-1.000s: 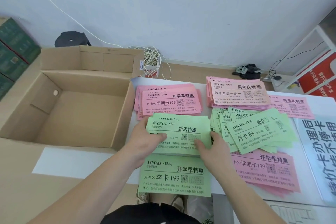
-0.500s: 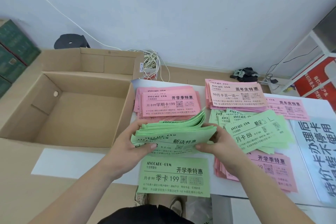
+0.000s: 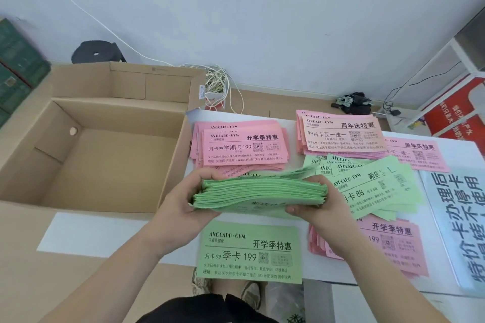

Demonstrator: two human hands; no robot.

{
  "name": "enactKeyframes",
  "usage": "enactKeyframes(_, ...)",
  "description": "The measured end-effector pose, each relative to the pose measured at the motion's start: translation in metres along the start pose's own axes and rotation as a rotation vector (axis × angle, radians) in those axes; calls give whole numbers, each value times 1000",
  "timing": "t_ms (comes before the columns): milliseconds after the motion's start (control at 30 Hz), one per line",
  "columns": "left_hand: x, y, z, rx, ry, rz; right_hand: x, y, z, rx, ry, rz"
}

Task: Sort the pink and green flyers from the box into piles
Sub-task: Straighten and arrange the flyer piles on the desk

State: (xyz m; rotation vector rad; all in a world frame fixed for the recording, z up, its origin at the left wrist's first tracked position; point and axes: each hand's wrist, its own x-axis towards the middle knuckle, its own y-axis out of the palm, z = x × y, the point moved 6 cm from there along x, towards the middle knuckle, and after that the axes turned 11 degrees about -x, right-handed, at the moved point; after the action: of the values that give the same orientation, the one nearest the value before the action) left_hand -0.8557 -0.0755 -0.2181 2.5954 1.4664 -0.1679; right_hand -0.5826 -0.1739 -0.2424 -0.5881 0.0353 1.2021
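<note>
Fingers (image 3: 196, 174) of left hand (image 3: 181, 202) curled over the far edge of a thick green flyer stack (image 3: 259, 191), thumb on the near side. Same grip from right hand (image 3: 315, 207) at the other end. Stack held just above white table (image 3: 91, 231), long edge up, sheet edges slightly uneven.

Far left, open cardboard box (image 3: 105, 165). Behind the stack, first pink pile (image 3: 244, 147). Below it, flat green flyer (image 3: 249, 252). Further right, second pink pile (image 3: 341, 134) and fanned green pile (image 3: 372, 186), then third pink pile (image 3: 388, 244), partly hidden by right forearm. Print on held stack too blurred to read.
</note>
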Motion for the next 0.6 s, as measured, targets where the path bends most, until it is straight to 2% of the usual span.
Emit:
enactKeyframes(100, 9, 3, 16, 21, -21, 25, -5, -1, -2, -112, -2, -121)
enactKeyframes(233, 18, 4, 44, -21, -107, -23, -4, 10, -17, -189, 69, -141)
enactKeyframes(467, 23, -5, 56, -1, -148, -33, 3, 14, -22, -48, 3, 3)
enactKeyframes(600, 22, -8, 59, -29, -132, -88, 6, 16, -19, 7, -14, 11)
